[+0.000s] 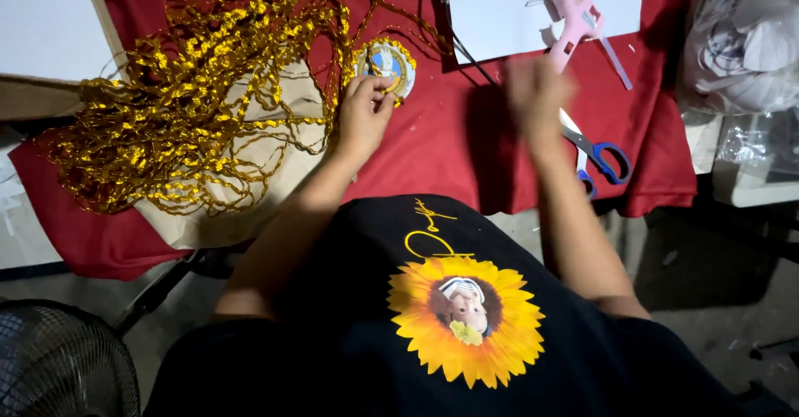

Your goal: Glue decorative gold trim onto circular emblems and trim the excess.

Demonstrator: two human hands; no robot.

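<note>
The left hand point(364, 113) presses its fingertips on a round gold-trimmed medallion point(387, 66) lying on the red cloth point(466, 134), beside a heap of gold braid point(191, 92). The right hand point(537, 92) is motion-blurred above the cloth; its finger state cannot be determined. Blue-handled scissors point(595, 155) and a pink glue gun point(573, 16) lie nearby.

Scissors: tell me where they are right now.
The scissors lie on the red cloth at the right side of the head view, just below the pink glue gun, beside the blurred right hand.
</note>
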